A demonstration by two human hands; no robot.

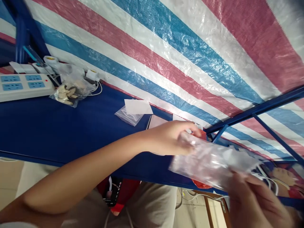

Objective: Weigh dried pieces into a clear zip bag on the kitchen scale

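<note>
A clear plastic bag (201,161) is stretched between my two hands above the right part of the blue table. My right hand (256,199), blurred by motion, pinches the bag's right end between thumb and fingers. At its upper left corner, my left hand (168,136) is curled against the bag, some fingertips hidden behind the film. Whitish, crumpled material (235,160) shows near the right end; I cannot make out what it is. Beneath my left wrist lies a pale flat item (156,121), partly covered by the arm.
A white card (139,106) lies on a flat clear bag (129,116) by the striped tarp (133,44). Farther left are a power strip (23,85), a bag of beige pieces (67,93) and chargers (92,75). A blue metal frame (258,106) borders the right side.
</note>
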